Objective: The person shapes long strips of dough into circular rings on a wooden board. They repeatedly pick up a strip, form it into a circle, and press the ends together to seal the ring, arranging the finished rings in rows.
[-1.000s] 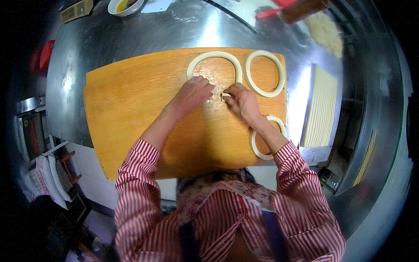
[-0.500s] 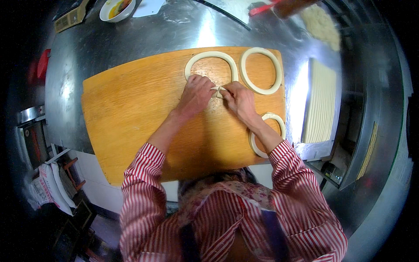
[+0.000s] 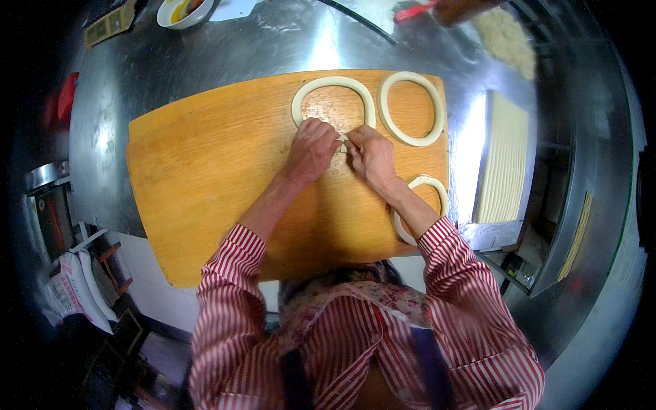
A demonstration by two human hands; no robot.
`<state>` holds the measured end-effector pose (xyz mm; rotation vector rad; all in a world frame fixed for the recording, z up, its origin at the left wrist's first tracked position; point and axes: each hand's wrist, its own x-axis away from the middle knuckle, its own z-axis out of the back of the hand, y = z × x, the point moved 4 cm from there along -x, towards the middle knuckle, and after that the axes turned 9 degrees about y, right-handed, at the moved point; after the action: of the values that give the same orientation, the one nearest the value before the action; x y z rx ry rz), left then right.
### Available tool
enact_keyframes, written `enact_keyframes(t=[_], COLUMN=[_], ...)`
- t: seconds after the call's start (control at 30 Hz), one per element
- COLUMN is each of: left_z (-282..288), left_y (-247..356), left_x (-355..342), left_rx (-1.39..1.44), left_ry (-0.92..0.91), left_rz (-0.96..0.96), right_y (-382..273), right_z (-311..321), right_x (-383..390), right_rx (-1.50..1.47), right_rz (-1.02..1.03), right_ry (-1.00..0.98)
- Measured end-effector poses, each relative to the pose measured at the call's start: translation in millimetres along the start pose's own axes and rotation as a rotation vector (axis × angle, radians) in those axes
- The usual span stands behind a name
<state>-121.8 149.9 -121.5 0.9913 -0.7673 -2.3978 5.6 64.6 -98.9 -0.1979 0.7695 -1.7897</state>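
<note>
Your left hand [image 3: 311, 147] and right hand [image 3: 371, 156] meet at the near edge of the pale oval dough ring [image 3: 333, 89] on the orange wooden board [image 3: 205, 171], fingertips pinching its ends together. A second dough ring [image 3: 411, 108] lies just beside it; a third ring [image 3: 437, 191] sits partly under your right forearm.

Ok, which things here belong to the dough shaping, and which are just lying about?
In use:
left hand
right hand
dough ring being pinched
wooden board

Lying about:
finished ring
ring under the right forearm
bowl
tray of dough strips
</note>
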Motion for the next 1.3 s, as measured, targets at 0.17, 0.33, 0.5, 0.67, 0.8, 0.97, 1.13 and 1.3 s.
enact_keyframes(t=[0.17, 0.33, 0.5, 0.67, 0.8, 0.97, 1.13, 1.3], left_z=[-1.0, 7.7, 16.1, 15.5, 12.7, 14.5, 15.1, 11.6], left_y=[1.1, -3.1, -9.9, -11.8, -15.6, -15.7, -6.0, -6.5], left_x=[0.9, 0.7, -1.9, -0.1, 2.4, 13.6, 11.9, 2.5], left_rx=[-0.05, -0.051, -0.011, 0.024, 0.044, 0.062, 0.04, 0.001], left_ry=[-0.04, -0.128, -0.238, -0.23, -0.182, -0.133, -0.123, -0.143], left_rz=[-0.032, 0.034, 0.091, 0.101, 0.094, 0.036, 0.003, 0.001], right_y=[-0.4, 3.7, -10.3, -7.1, -2.2, -9.5, -3.0, -1.4], right_z=[-0.2, 6.4, 9.6, -2.0, -7.5, 8.0, 19.4, 15.3], right_x=[0.4, -3.9, -10.7, -7.2, -4.9, -6.8, 16.3, 8.8], right_rx=[0.021, -0.056, -0.026, 0.032, 0.026, 0.009, 0.021, 0.045], right_rz=[0.084, -0.035, 0.037, 0.148, 0.221, 0.149, 0.175, 0.223], right_ry=[-0.021, -0.119, -0.129, -0.079, -0.027, 0.008, -0.072, 0.011])
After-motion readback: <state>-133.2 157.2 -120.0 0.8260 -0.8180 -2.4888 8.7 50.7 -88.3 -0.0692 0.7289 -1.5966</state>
